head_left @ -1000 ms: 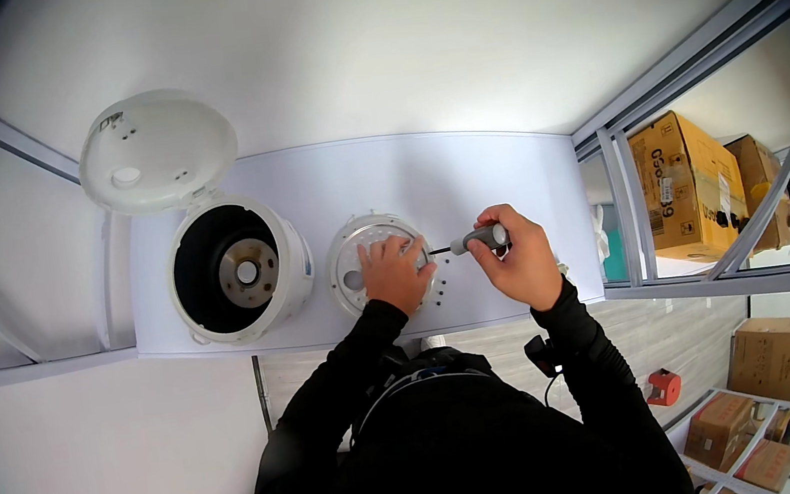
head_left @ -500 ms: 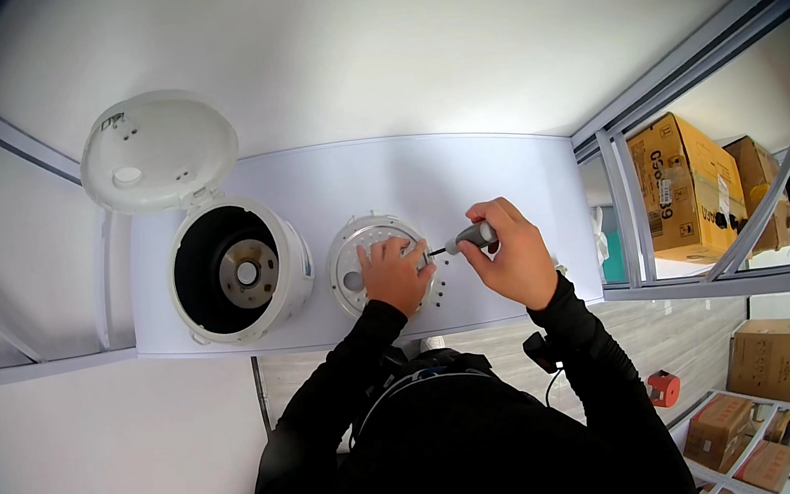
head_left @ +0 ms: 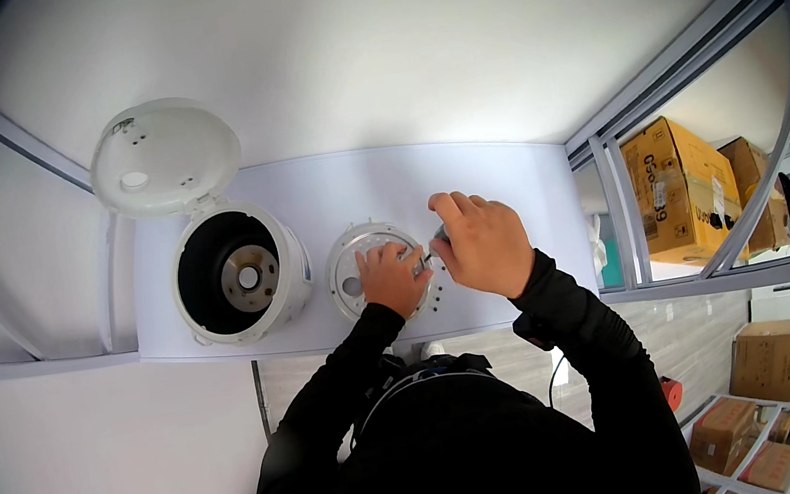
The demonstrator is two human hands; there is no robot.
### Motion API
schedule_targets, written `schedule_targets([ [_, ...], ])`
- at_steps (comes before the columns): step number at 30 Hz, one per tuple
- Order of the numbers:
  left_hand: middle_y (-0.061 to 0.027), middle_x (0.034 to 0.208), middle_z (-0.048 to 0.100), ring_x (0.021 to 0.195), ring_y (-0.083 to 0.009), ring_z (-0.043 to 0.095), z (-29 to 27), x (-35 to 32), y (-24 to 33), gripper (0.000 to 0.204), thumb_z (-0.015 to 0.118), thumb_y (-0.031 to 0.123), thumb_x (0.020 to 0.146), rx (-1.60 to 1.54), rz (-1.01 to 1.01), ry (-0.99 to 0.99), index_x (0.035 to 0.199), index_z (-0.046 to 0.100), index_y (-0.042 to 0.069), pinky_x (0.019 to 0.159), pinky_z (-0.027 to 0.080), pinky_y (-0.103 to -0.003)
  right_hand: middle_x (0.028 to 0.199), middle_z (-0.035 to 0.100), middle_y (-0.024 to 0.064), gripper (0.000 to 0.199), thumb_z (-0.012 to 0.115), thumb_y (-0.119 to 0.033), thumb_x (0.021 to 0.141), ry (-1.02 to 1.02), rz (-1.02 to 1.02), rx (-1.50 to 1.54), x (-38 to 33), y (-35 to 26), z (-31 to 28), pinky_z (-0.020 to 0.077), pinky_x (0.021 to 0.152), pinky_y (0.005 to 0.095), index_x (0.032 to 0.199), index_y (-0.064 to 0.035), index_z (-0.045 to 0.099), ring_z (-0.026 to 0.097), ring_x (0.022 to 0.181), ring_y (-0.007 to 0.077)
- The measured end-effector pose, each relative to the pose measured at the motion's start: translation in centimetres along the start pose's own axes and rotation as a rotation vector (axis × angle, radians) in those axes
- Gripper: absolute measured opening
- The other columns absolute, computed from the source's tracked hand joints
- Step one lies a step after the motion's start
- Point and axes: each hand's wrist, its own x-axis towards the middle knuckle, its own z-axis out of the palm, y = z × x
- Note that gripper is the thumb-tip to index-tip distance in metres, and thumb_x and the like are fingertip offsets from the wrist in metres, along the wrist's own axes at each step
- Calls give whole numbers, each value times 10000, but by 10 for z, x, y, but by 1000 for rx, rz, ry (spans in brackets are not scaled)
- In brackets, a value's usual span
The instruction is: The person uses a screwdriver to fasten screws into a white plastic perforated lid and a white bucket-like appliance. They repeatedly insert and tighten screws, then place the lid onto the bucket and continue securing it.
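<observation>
My left hand (head_left: 392,278) lies on a round silver plate with holes (head_left: 341,267), its fingers spread over the surface. In my right hand (head_left: 487,242) is a screwdriver (head_left: 441,233), its grey handle mostly hidden by the fingers. The dark shaft slants down to the plate's right part, close to my left fingertips. Whether the tip sits in a screw is too small to tell. Several small dark screws (head_left: 436,298) lie on the table just right of the plate. To the left stands a white rice cooker body (head_left: 291,280), its lid (head_left: 165,158) tipped back.
The white table (head_left: 335,180) backs onto a white wall. Grey metal frames (head_left: 612,206) bound it at both sides. Cardboard boxes (head_left: 675,192) stand beyond the right frame, with further boxes on a shelf at lower right. A red object (head_left: 672,395) is on the floor.
My right hand has turned over the screwdriver, its back now facing up, and shifted slightly left. The screwdriver handle looks steeper. My left hand stays on the plate.
</observation>
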Motion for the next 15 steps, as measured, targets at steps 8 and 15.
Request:
schedule_targets([
  [8,-20,1197,617,1209,-316,513,-5,2,3,420,847,394,789,-21,-36,-34,1171,786,231,1113,307,-713,738,594,73,338,774,-260,877,50,-53,-68,3,-5,0,472,518,372,1055,-68,561,629,599,273],
  [15,-19,1189,623,1216,-314,512,-5,-1,2,409,848,397,788,-99,-3,64,1158,793,231,1104,316,-691,806,578,106,300,772,-262,865,-240,114,-162,10,-13,-9,474,517,373,995,-64,588,639,674,279],
])
